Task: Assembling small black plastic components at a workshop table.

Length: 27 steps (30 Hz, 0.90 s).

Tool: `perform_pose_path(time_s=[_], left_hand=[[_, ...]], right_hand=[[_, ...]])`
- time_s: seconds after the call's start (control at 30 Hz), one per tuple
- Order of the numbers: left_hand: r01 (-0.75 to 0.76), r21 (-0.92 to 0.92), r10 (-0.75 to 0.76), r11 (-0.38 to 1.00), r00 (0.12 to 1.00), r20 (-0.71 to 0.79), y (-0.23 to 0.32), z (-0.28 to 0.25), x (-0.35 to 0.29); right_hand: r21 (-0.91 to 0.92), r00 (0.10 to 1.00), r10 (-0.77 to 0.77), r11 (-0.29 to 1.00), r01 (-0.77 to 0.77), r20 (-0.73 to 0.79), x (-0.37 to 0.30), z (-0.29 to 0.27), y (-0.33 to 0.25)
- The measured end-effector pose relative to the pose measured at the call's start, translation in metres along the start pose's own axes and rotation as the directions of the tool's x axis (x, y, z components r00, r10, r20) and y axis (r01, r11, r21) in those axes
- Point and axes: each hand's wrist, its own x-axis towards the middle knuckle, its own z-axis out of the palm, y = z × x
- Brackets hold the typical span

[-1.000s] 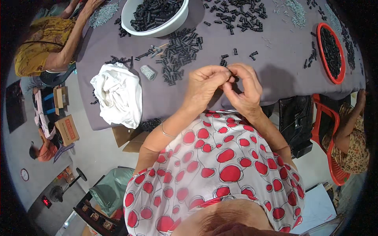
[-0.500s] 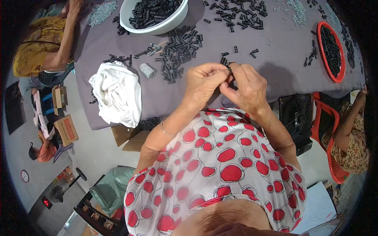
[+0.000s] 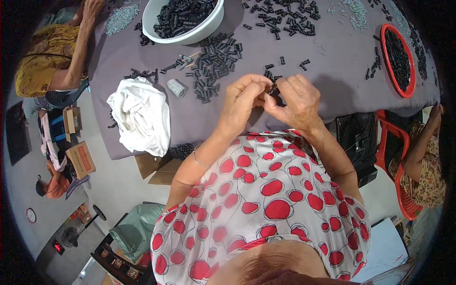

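- Grey-purple cloth-covered table (image 3: 332,71) across the top of the view, strewn with small parts.
- White cloth (image 3: 140,114) bunched near the table's left front edge, partly drooping over it.
- White basin (image 3: 164,35) at the far edge, filled with small black pieces.
- Red tray (image 3: 385,57) far right on the table, likewise holding black pieces.
- Heap of black cylindrical parts (image 3: 213,61) just in front of the basin; a looser scatter (image 3: 285,19) farther right – both well apart from the hands.
- Left hand (image 3: 242,104) raised above the table's near edge, fingers curled inward, thumb and forefinger pinched together on the small black part (image 3: 274,89).
- Right hand (image 3: 297,102) touching the left at the fingertips, fingers bent and nearly closed, pinching the same piece from the other side.
- Small grey spool-like cylinder (image 3: 177,87) lying just right of the white cloth.
- Small black part held between both hands' fingertips above the table, mostly hidden by the fingers – exact shape impossible to tell.
- 2 or 3 loose black pieces (image 3: 270,73) on the cloth just beyond the fingertips.
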Motion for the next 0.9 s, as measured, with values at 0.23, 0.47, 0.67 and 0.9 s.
perform_pose_path(time_s=[0.23,0.47,0.67,0.9], left_hand=[[0.051,0.165,-0.057,0.985,0.998,0.035,-0.001,-0.004,0.002],[0.085,0.185,-0.104,0.979,0.99,0.097,0.006,-0.002,0.002],[0.081,0.198,-0.095,0.977,0.994,0.062,0.005,0.0,0.004],[0.046,0.206,-0.061,0.978,0.996,0.067,0.004,-0.002,0.003]], right_hand=[[0.028,1.0,-0.01,1.0,0.01,-0.021,-0.004,0.003,0.005],[0.022,1.0,-0.025,0.999,0.025,-0.019,-0.005,0.004,0.004],[0.03,0.998,-0.005,1.0,0.003,0.062,-0.001,-0.002,0.003],[-0.029,0.994,0.017,0.999,-0.014,0.11,0.0,-0.006,-0.003]])
